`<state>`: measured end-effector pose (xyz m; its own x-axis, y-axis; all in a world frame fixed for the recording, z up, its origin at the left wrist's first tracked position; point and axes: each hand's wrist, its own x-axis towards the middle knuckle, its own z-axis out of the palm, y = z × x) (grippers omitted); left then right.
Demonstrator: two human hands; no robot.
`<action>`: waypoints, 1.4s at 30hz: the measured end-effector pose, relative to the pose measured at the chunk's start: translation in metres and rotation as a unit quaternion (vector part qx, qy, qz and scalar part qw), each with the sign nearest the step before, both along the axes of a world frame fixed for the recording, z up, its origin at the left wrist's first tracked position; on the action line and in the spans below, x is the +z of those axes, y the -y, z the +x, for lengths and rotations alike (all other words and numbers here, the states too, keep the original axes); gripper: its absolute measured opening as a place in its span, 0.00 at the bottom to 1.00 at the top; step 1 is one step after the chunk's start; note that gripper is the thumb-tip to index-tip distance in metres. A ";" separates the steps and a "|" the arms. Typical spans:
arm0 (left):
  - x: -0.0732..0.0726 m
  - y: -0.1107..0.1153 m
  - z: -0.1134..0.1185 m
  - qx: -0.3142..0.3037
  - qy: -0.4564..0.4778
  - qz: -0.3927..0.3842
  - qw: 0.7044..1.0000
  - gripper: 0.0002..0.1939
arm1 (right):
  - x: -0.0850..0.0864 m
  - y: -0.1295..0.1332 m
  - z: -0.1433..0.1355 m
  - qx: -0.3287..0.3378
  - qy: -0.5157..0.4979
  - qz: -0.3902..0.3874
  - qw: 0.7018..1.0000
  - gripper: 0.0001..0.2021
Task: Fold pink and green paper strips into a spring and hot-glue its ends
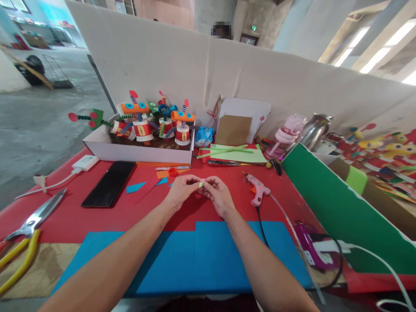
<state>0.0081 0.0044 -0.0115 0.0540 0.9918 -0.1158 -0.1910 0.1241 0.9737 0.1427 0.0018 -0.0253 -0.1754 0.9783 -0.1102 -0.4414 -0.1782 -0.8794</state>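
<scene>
A small pale-green piece (201, 184), which looks like paper, is pinched between the fingertips of both hands over the red tabletop. My left hand (184, 189) is closed on it from the left, and my right hand (217, 195) grips it from the right, thumbs close together. A bit of pink or red shows at the fingertips, too small to name. Just beyond my left hand lie a red paper curl (173, 172), a pen (172, 168) and blue paper scraps (135, 187). To the right of my right hand rests a pink hot glue gun (257, 190).
A white box (139, 152) of paper-cup figures stands at the back left. Nearer are a phone (108, 184) and large yellow-handled scissors (30, 225). Blue sheets (182, 260) cover the front edge. A green-sided box (344, 212) and a purple power strip (315, 247) with cables flank the right.
</scene>
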 end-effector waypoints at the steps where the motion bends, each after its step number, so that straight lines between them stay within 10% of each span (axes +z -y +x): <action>1: 0.000 0.000 0.000 -0.003 0.002 -0.001 1.000 0.11 | 0.000 0.000 0.000 -0.004 0.007 0.005 1.000 0.16; 22: -0.002 -0.001 -0.001 -0.043 0.107 -0.016 0.993 0.16 | 0.007 0.003 -0.003 -0.083 0.071 0.045 0.993 0.12; 42: 0.002 0.000 0.000 -0.017 -0.063 0.030 0.997 0.11 | 0.003 0.001 -0.002 -0.043 0.031 -0.021 0.998 0.16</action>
